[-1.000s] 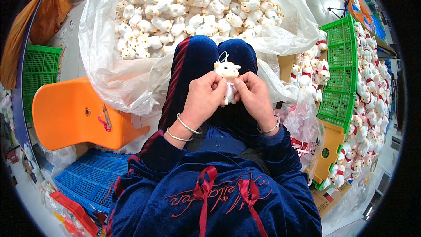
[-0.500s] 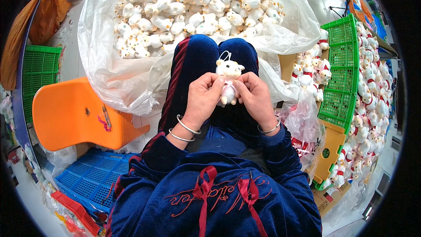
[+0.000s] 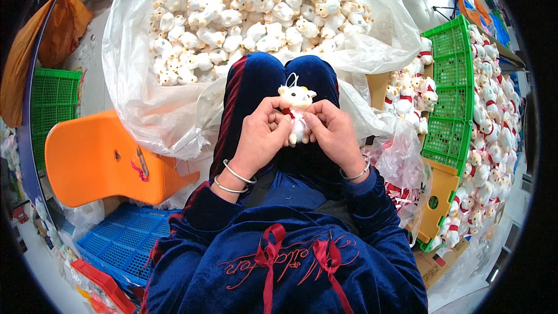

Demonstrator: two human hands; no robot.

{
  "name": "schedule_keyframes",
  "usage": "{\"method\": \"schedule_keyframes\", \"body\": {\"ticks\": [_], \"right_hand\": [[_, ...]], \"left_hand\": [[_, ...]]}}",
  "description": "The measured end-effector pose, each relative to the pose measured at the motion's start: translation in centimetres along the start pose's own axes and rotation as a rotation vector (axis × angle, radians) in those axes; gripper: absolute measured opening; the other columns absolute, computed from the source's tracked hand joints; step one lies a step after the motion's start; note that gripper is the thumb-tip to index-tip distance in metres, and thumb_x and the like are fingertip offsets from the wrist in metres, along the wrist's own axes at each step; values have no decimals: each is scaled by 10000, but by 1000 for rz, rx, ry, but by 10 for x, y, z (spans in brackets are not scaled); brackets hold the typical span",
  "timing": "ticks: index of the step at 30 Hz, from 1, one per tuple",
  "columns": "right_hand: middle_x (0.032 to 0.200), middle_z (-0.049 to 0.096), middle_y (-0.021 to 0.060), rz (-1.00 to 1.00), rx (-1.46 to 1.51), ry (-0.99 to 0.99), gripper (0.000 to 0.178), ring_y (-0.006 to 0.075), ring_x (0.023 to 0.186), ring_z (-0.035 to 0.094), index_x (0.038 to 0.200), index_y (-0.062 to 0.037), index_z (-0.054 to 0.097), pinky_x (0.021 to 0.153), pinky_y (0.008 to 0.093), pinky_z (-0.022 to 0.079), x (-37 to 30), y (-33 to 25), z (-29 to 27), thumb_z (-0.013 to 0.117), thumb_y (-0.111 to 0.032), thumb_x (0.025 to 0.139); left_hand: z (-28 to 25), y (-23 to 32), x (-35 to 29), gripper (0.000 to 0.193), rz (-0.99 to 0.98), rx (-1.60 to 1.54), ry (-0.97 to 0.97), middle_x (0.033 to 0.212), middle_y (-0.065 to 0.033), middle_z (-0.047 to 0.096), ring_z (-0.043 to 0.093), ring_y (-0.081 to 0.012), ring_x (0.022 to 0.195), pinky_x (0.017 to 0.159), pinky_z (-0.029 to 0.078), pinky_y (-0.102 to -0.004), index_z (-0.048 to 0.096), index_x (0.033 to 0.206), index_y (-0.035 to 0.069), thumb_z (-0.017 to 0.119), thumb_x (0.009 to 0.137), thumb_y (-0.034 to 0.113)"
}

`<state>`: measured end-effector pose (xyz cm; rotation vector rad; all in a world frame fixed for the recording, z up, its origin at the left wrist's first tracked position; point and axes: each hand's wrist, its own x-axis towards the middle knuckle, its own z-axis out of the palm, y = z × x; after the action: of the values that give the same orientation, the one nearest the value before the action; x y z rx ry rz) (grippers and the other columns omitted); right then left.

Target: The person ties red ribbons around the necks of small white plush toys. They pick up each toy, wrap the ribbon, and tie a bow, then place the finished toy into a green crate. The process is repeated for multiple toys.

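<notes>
A small white plush animal toy (image 3: 297, 97) is upright over my lap, its thin white hanging loop standing above its head. My left hand (image 3: 263, 135) is closed at the toy's neck on the left, thumb and fingers pinched. A bit of red ribbon (image 3: 286, 112) shows at the neck beside these fingertips. From the other side my right hand (image 3: 333, 132) pinches the toy's body near the neck, thumb in front. The fingers behind the toy are hidden.
Beyond my knees a large clear plastic bag (image 3: 136, 99) holds many similar white toys (image 3: 256, 32). At left stand an orange chair (image 3: 87, 160) with a small tool (image 3: 142, 163) on it, and a blue crate (image 3: 119, 238). Red-ribboned toys (image 3: 485, 139) lie beyond a green crate (image 3: 444, 99) at right.
Red ribbon now shows at the toy's neck, where a pale pinkish strand was visible before. Both hands and the toy sit slightly lower and further left in the picture.
</notes>
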<state>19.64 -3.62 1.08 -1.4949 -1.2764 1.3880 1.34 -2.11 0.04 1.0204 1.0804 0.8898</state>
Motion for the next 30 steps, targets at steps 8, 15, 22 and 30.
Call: {"method": "schedule_keyframes", "body": {"ticks": [8,15,22,30], "right_hand": [[754,676,77,-22,-57,5,102,79,647,615,994,41,594,573,259,494,2,-4,1,612,-59,990],[747,681,101,-50,-112,29,111,106,652,644,998,33,593,595,280,511,3,-5,1,630,-69,976],[749,689,126,-204,-281,4,164,185,663,707,1073,-9,627,614,306,540,2,-13,3,677,-103,948],[789,707,149,-201,-329,22,189,223,715,738,1078,-10,640,644,317,562,5,-11,3,696,-118,934]], "left_hand": [[-5,4,4,98,21,152,-63,729,-27,680,624,-43,601,531,491,-210,624,1004,-20,637,943,55],[-12,-5,9,96,-92,-98,-87,722,-18,663,615,-44,588,517,487,-206,578,1008,-11,622,946,48],[-6,-1,6,190,109,271,-9,720,-17,653,617,-48,596,510,486,-210,565,1059,-2,695,931,47],[-3,-5,7,140,136,308,36,697,-35,668,611,-55,576,515,481,-225,654,958,-16,702,931,112]]}}
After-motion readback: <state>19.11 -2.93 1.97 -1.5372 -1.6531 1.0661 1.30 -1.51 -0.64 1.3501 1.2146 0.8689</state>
